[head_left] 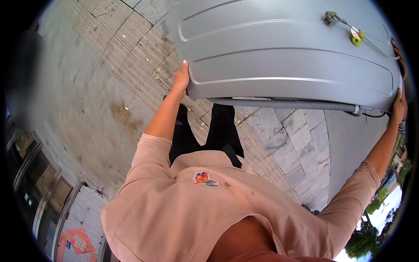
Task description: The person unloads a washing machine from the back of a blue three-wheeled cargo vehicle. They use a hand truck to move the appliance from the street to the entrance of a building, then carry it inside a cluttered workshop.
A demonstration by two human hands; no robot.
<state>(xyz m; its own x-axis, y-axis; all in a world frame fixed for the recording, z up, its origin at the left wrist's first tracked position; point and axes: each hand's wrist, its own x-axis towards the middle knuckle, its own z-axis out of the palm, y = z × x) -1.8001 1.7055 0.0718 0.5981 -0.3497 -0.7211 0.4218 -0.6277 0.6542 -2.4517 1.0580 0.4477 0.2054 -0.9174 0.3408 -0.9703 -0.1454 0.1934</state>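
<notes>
A large grey washing machine (283, 65) with a ribbed metal panel fills the upper right of the head view. My left hand (181, 78) is closed on its left edge near the lower corner, the thumb up and the other fingers hidden. At the opposite side my right hand (399, 107) grips the right edge near its lower corner, partly cut off by the dark rim. A grey ribbed hose (288, 104) runs along the machine's near edge. On the panel lie a power plug (333, 18) and its cord, with a yellow-green tag (356, 39).
Brownish fingers or a hand (398, 54) show at the machine's far right edge; whose, I cannot tell. Paving slabs (288, 148) lie under my legs (222, 131). A glass-fronted doorway (48, 187) stands at lower left, red paper decorations (80, 241) below it. Trees (364, 238) appear at lower right.
</notes>
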